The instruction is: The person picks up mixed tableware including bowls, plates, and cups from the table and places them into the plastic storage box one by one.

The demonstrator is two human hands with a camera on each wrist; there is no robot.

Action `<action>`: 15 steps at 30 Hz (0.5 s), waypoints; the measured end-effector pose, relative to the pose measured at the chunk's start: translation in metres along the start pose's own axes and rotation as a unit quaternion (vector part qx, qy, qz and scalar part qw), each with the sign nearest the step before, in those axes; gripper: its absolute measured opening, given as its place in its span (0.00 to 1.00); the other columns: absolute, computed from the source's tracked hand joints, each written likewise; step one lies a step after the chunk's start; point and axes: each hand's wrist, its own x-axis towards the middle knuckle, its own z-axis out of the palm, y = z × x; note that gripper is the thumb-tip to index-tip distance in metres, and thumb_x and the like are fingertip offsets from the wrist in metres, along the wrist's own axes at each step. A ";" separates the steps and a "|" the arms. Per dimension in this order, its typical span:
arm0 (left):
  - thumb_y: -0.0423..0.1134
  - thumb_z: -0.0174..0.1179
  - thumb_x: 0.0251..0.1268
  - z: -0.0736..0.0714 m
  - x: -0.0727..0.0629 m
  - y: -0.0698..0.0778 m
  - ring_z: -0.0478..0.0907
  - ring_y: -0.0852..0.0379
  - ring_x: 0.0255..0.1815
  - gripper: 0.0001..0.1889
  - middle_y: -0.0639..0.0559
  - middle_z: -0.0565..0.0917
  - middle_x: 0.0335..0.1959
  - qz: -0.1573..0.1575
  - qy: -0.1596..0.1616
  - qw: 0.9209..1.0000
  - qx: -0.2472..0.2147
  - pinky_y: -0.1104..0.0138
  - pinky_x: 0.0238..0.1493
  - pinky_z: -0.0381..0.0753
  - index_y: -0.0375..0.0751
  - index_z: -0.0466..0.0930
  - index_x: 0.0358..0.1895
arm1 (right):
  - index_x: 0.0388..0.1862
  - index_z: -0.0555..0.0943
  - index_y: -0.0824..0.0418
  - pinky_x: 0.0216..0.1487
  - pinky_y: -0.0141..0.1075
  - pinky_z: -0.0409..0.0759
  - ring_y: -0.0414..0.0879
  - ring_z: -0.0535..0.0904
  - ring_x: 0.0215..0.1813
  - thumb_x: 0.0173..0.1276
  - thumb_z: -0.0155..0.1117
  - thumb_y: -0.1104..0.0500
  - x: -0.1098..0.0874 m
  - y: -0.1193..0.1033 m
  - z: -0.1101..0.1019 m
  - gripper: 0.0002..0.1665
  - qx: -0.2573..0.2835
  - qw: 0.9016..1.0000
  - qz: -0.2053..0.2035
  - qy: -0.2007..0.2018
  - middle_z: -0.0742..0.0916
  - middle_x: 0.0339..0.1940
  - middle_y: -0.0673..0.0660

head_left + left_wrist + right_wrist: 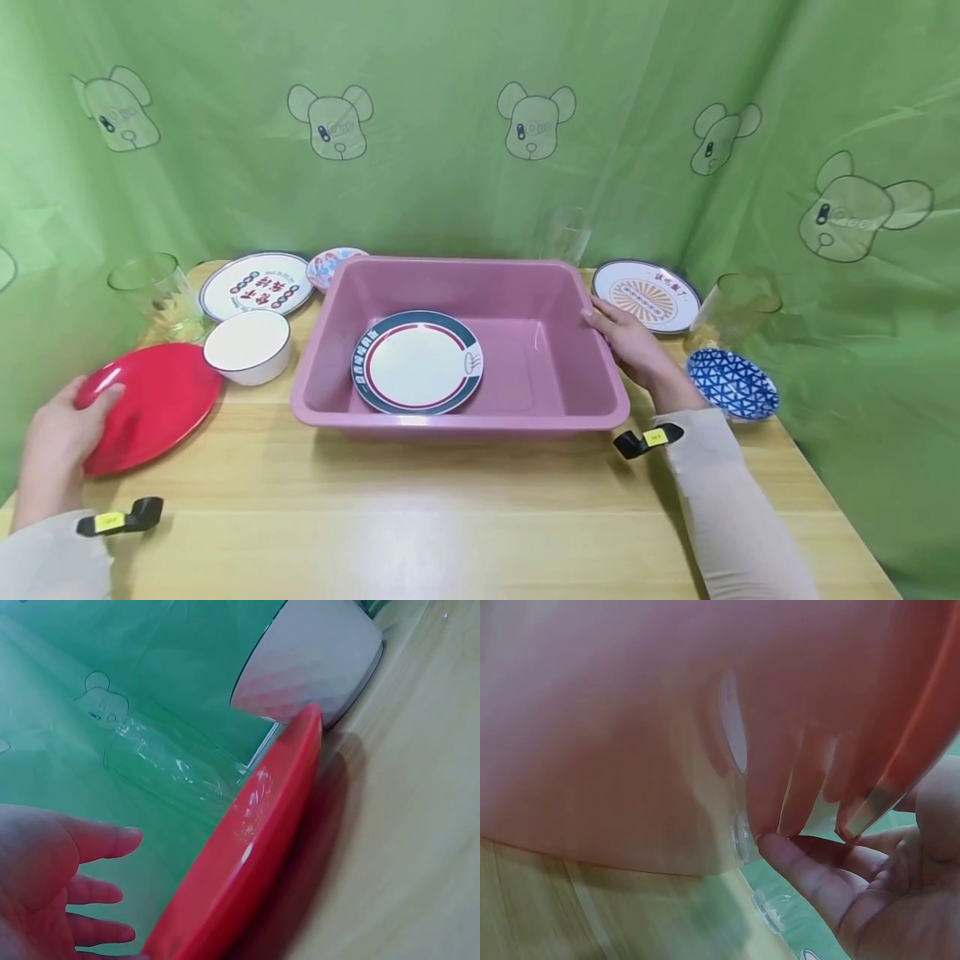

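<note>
On the left, my left hand (63,429) is at the outer edge of a red plate (153,404), its thumb over the plate. In the left wrist view its fingers are spread apart beside the tilted plate (240,855). My right hand (633,342) grips the right rim of a pink basin (517,417). In the right wrist view the thumb presses the basin's outer wall (615,750) and the other fingers curl at the rim. Inside the basin, toward its left, lies a white plate with a dark green rim (416,367).
A white bowl (251,346), a lettered plate (258,287), a small patterned dish (330,265) and a glass (161,292) stand left. On the right are a sunburst plate (645,296), a yellowish glass (735,308) and a blue patterned dish (733,383). A clear glass (567,237) is behind the basin.
</note>
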 end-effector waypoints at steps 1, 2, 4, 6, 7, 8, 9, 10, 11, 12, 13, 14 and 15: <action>0.62 0.41 0.73 0.000 0.001 -0.001 0.35 0.25 0.73 0.43 0.27 0.35 0.75 -0.004 -0.001 1.000 -0.007 0.35 0.70 0.43 0.41 0.31 0.76 | 0.80 0.50 0.56 0.49 0.35 0.82 0.41 0.82 0.49 0.78 0.50 0.46 0.000 0.000 0.000 0.40 0.002 1.000 0.002 0.000 0.72 0.67 0.70; 0.62 0.42 0.73 0.000 0.001 -0.003 0.35 0.26 0.74 0.44 0.27 0.34 0.75 -0.008 -0.002 1.000 -0.018 0.35 0.70 0.43 0.41 0.30 0.76 | 0.80 0.49 0.56 0.49 0.35 0.82 0.42 0.82 0.49 0.78 0.50 0.45 -0.001 0.000 0.000 0.40 0.003 1.000 0.003 0.000 0.70 0.68 0.71; 0.62 0.42 0.72 0.000 0.002 -0.005 0.34 0.26 0.74 0.45 0.28 0.33 0.75 -0.010 -0.004 1.000 -0.025 0.36 0.70 0.42 0.40 0.30 0.76 | 0.80 0.49 0.55 0.49 0.36 0.83 0.42 0.82 0.48 0.78 0.49 0.45 -0.002 0.000 0.000 0.40 0.004 1.000 0.005 0.000 0.69 0.69 0.72; 0.62 0.42 0.72 0.000 0.003 -0.007 0.33 0.26 0.74 0.45 0.29 0.32 0.75 -0.015 -0.008 0.999 -0.030 0.36 0.71 0.42 0.40 0.30 0.76 | 0.80 0.48 0.55 0.50 0.35 0.83 0.42 0.82 0.49 0.78 0.49 0.45 -0.004 0.000 0.000 0.39 0.008 1.000 0.005 -0.001 0.69 0.69 0.73; 0.63 0.43 0.72 0.000 0.003 -0.008 0.32 0.27 0.74 0.45 0.29 0.32 0.75 -0.017 -0.010 0.999 -0.034 0.37 0.71 0.42 0.40 0.30 0.76 | 0.80 0.48 0.55 0.50 0.35 0.82 0.42 0.82 0.49 0.78 0.48 0.45 -0.004 0.000 0.000 0.39 0.008 1.000 0.005 -0.002 0.68 0.70 0.73; 0.63 0.42 0.72 0.001 0.004 -0.009 0.32 0.27 0.74 0.45 0.29 0.32 0.75 -0.020 -0.012 0.999 -0.034 0.36 0.71 0.42 0.40 0.30 0.76 | 0.80 0.48 0.54 0.50 0.35 0.82 0.41 0.82 0.49 0.78 0.48 0.45 -0.004 0.000 0.000 0.39 0.007 1.000 0.005 -0.003 0.68 0.70 0.73; 0.63 0.41 0.72 0.001 0.004 -0.009 0.32 0.26 0.74 0.44 0.28 0.32 0.75 -0.019 -0.010 0.999 -0.028 0.36 0.71 0.42 0.40 0.31 0.76 | 0.80 0.48 0.54 0.50 0.35 0.82 0.41 0.82 0.49 0.78 0.48 0.45 -0.004 0.000 0.000 0.39 0.009 1.000 0.005 -0.003 0.68 0.70 0.73; 0.63 0.41 0.72 0.001 0.003 -0.009 0.33 0.26 0.74 0.43 0.28 0.33 0.75 -0.021 -0.009 0.999 -0.025 0.36 0.71 0.42 0.41 0.32 0.76 | 0.80 0.48 0.54 0.50 0.35 0.82 0.41 0.82 0.49 0.78 0.49 0.45 -0.004 0.000 0.000 0.39 0.011 1.000 0.006 -0.003 0.68 0.70 0.73; 0.62 0.40 0.73 0.001 0.003 -0.009 0.34 0.26 0.74 0.42 0.28 0.34 0.75 -0.020 -0.007 1.000 -0.017 0.36 0.70 0.43 0.40 0.33 0.76 | 0.80 0.48 0.54 0.50 0.35 0.82 0.41 0.82 0.49 0.78 0.49 0.45 -0.004 0.000 0.000 0.39 0.012 1.000 0.006 -0.004 0.68 0.70 0.73; 0.61 0.40 0.73 0.001 0.002 -0.009 0.35 0.26 0.74 0.41 0.27 0.36 0.74 -0.018 0.000 1.000 -0.009 0.35 0.70 0.45 0.40 0.35 0.76 | 0.80 0.48 0.54 0.50 0.35 0.82 0.41 0.82 0.49 0.78 0.49 0.45 -0.004 0.000 0.000 0.39 0.013 1.000 0.005 -0.005 0.69 0.69 0.72; 0.60 0.39 0.74 0.001 0.002 -0.009 0.37 0.26 0.74 0.40 0.26 0.38 0.74 -0.016 0.008 1.000 -0.003 0.35 0.69 0.46 0.39 0.37 0.76 | 0.80 0.49 0.53 0.49 0.35 0.82 0.41 0.82 0.49 0.78 0.49 0.45 -0.003 0.000 0.000 0.39 0.014 1.000 0.005 -0.005 0.71 0.68 0.72; 0.59 0.38 0.75 0.001 0.001 -0.009 0.39 0.26 0.73 0.39 0.26 0.41 0.74 -0.013 0.019 1.000 0.004 0.35 0.69 0.47 0.38 0.39 0.76 | 0.80 0.49 0.53 0.48 0.35 0.83 0.41 0.82 0.48 0.78 0.50 0.45 -0.002 0.000 0.000 0.39 0.015 1.000 0.005 -0.004 0.74 0.66 0.70; 0.58 0.38 0.75 0.001 0.001 -0.010 0.41 0.27 0.74 0.38 0.26 0.43 0.74 -0.012 0.031 0.999 0.008 0.36 0.69 0.49 0.38 0.41 0.76 | 0.80 0.50 0.54 0.47 0.35 0.83 0.42 0.83 0.46 0.78 0.50 0.46 -0.002 0.001 0.000 0.39 0.018 1.000 0.005 -0.004 0.77 0.62 0.68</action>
